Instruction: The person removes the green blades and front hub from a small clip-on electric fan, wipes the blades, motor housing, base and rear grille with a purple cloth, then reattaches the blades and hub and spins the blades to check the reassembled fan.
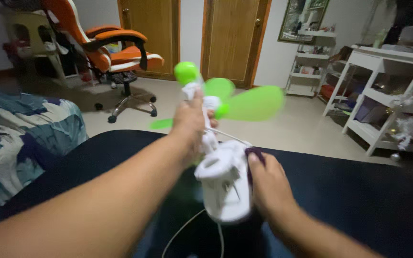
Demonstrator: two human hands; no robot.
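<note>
Two hands [225,157] on one green-bladed fan [218,143]

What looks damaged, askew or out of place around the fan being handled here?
The small fan has no guard: its green blades are bare. The left hand grips its neck, the right hand the white base, tipped off upright. Its cord dangles loose.

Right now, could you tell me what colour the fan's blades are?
The blades are bright green, seen in the head view.
</note>
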